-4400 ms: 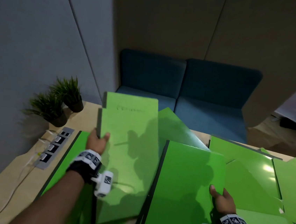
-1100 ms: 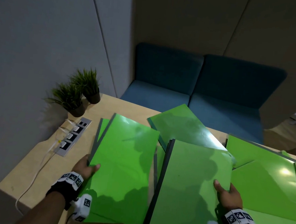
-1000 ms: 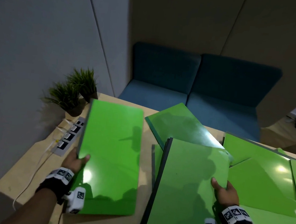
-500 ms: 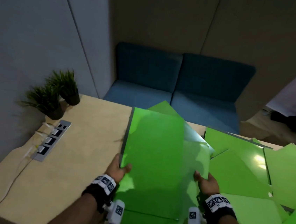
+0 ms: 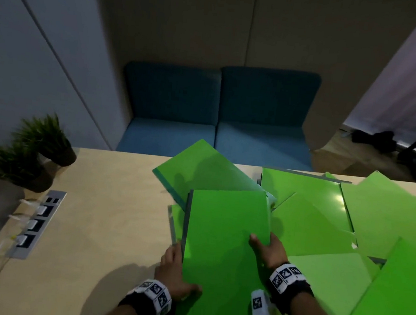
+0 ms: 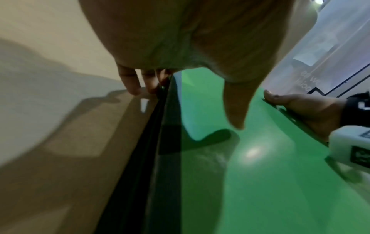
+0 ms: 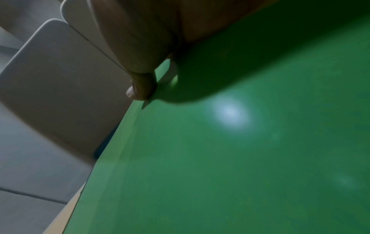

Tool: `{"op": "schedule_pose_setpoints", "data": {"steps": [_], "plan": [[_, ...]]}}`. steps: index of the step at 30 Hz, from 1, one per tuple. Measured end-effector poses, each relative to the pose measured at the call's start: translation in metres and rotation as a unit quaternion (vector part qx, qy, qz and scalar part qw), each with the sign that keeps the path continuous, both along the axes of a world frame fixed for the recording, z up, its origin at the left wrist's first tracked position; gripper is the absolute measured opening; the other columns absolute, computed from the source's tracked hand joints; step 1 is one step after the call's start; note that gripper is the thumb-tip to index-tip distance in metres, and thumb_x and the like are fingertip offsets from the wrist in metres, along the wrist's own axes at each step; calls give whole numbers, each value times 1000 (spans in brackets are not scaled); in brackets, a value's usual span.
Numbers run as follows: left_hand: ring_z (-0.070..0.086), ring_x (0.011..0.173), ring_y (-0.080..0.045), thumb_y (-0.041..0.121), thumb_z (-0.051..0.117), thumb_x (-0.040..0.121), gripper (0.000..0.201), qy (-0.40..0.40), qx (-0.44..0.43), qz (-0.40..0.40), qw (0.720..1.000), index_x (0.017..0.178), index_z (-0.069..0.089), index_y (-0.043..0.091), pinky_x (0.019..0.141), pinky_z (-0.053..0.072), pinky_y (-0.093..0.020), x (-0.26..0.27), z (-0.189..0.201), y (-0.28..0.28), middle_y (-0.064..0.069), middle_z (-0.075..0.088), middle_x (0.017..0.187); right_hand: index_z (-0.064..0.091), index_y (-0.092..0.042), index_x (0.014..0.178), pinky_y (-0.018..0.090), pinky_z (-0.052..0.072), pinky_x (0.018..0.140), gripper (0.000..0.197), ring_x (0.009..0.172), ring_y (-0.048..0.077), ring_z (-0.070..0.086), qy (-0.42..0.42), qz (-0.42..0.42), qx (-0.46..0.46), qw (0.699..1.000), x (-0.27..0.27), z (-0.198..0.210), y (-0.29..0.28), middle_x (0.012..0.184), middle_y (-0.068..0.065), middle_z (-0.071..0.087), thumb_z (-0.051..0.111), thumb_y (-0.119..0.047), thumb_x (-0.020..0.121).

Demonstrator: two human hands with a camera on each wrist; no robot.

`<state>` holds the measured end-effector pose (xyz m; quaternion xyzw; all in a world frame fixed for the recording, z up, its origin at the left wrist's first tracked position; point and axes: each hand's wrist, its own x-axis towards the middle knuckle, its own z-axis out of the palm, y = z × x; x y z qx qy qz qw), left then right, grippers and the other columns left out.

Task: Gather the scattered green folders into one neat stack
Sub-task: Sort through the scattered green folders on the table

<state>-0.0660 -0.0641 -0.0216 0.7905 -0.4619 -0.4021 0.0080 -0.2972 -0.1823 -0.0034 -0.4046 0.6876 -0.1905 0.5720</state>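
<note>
Nearest the desk's (image 5: 86, 234) front edge, both hands on one small stack of green folders (image 5: 223, 241) lying flat between them. Left hand (image 5: 173, 273) against the stack's dark spine side, thumb laid over the top cover near the near-left corner, fingers (image 6: 130, 83) pointing down along the spine to the desk surface, so grasping the stack by its edge. Right hand (image 5: 267, 249) at the stack's right edge, thumb curled onto the top cover, remaining fingers hidden beneath, so gripping that edge; thumb tip likewise seen over the green edge from the right wrist (image 7: 140, 91). Slightly offset lower folder (image 5: 173, 218) peeking out past the stack's left side. Just beyond, a tilted folder (image 5: 206, 167) lying diagonally, its far corner reaching over the desk's back edge, partly under the held stack. Toward the right edge and right front corner, more scattered folders (image 5: 323, 220) overlapping at varied angles. Over by the left edge, a power strip panel (image 5: 37, 224) set into the desk with white plugs, and farther back at the left rear corner two small potted plants (image 5: 38, 149). Behind the desk, a blue sofa (image 5: 216, 112).
</note>
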Motion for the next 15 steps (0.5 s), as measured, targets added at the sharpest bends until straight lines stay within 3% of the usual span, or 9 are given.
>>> {"op": "schedule_pose_setpoints", "data": {"steps": [2, 5, 7, 9, 12, 13, 15], "plan": [[9, 147, -30, 59, 70, 72, 122, 16, -62, 47, 997, 151, -15, 21, 118, 21, -46, 3, 10, -24, -4, -5, 161, 26, -23, 150, 55, 36, 109, 108, 140, 34, 36, 14, 8, 0, 1000, -2, 1, 1, 157, 6, 31, 71, -69, 64], [13, 146, -31, 48, 62, 85, 97, -22, -164, 84, 983, 153, 0, 19, 116, 22, -42, 17, 32, -85, -9, 4, 160, 29, -20, 148, 51, 39, 107, 89, 134, 32, 44, -18, 5, -1, 1000, -2, 13, 5, 152, 6, 39, 71, -52, 76], [19, 145, -29, 54, 55, 88, 83, -75, -199, 33, 976, 153, 14, 21, 116, 24, -44, 22, 49, -129, -8, 15, 158, 31, -20, 148, 48, 40, 105, 77, 127, 27, 51, -70, -4, -19, 997, -1, 13, 10, 147, -1, 43, 69, -40, 83], [15, 147, -26, 62, 43, 89, 73, -119, -197, -53, 972, 151, 20, 29, 116, 14, -53, 18, 66, -164, -2, 19, 159, 32, -21, 148, 45, 42, 102, 70, 116, 21, 54, -130, -27, -14, 991, 1, 13, 14, 147, -2, 43, 67, -26, 88], [8, 149, -24, 69, 25, 90, 67, -144, -147, -167, 964, 150, 19, 38, 116, -1, -57, 4, 81, -193, 4, 21, 159, 37, -26, 144, 40, 46, 97, 73, 111, 18, 56, -176, -31, -19, 984, 8, 9, 21, 150, 3, 43, 74, -30, 82], [14, 149, -25, 70, 22, 90, 67, -139, -126, -188, 964, 150, 21, 39, 118, 3, -56, -1, 82, -198, 2, 25, 159, 35, -27, 146, 42, 45, 100, 80, 115, 20, 55, -189, -36, -19, 981, 10, 5, 21, 152, 2, 39, 78, -34, 78], [37, 140, -26, 71, 23, 90, 66, -118, -91, -197, 969, 146, 31, 38, 115, 25, -51, -7, 81, -196, 0, 37, 153, 33, -30, 147, 47, 42, 105, 91, 125, 24, 51, -213, -44, -15, 976, 17, 2, 22, 154, 0, 36, 83, -36, 72]]}}
